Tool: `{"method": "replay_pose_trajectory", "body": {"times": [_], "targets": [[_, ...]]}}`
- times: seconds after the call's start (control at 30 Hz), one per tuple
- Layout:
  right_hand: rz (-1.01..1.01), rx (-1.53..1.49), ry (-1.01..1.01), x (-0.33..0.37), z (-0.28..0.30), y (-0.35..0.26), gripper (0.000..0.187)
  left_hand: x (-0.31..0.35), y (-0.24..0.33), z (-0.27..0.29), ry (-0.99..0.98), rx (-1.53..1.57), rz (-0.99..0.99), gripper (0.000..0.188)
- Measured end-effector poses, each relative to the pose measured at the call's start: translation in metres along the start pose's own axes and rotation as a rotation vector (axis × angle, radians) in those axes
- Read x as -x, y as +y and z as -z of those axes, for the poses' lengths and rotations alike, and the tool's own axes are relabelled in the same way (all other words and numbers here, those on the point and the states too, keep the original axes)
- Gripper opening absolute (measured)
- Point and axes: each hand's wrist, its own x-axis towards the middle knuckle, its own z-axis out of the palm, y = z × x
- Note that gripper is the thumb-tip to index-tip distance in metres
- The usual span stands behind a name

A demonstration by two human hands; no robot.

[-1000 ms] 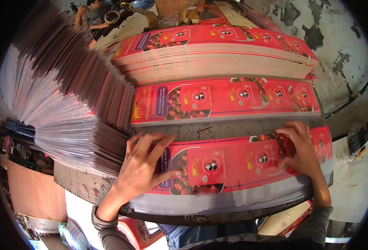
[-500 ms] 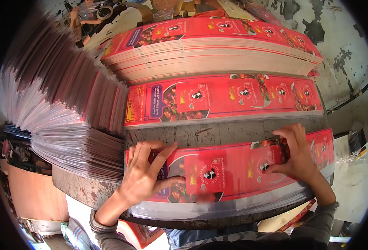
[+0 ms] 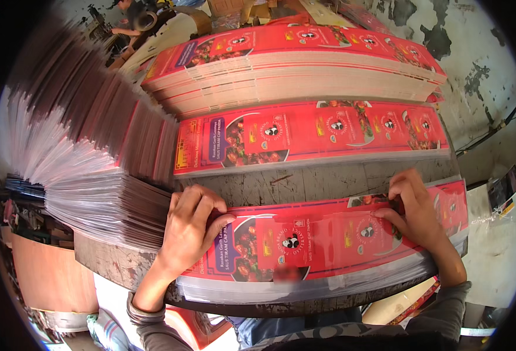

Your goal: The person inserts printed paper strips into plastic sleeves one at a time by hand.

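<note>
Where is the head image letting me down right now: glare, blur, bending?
Head view: pale glare along the clear film fronting the near red stack; a small blurred smudge on that stack's lower edge; upper end of the left-hand pile dark and soft; far red stack bowed by the fisheye; corners black.

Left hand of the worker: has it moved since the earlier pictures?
Yes: judged against the scratched tabletop, the left hand has shifted left, its thumb and fingertips most clearly.

Scuffed table (image 3: 264,188) under red stacks (image 3: 329,238)
</note>
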Motion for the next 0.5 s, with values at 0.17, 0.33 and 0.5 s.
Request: {"method": "replay_pose_trajectory", "body": {"times": [0.17,0.33,0.5], "targets": [[0.051,0.051,-0.006,0.0002,-0.0002,0.0001,0.030,-0.0015,0.0047,0.0016,0.008,-0.008,-0.047,0.022],[0.004,0.002,-0.012,-0.0010,-0.0011,-0.0033,0.024,-0.0017,0.0039,-0.0003,0.036,-0.002,-0.058,0.024],[0.039,-0.007,-0.030,-0.0055,-0.0002,-0.0030,0.023,0.0004,0.0033,-0.0013,0.041,-0.030,-0.067,0.020]]}}
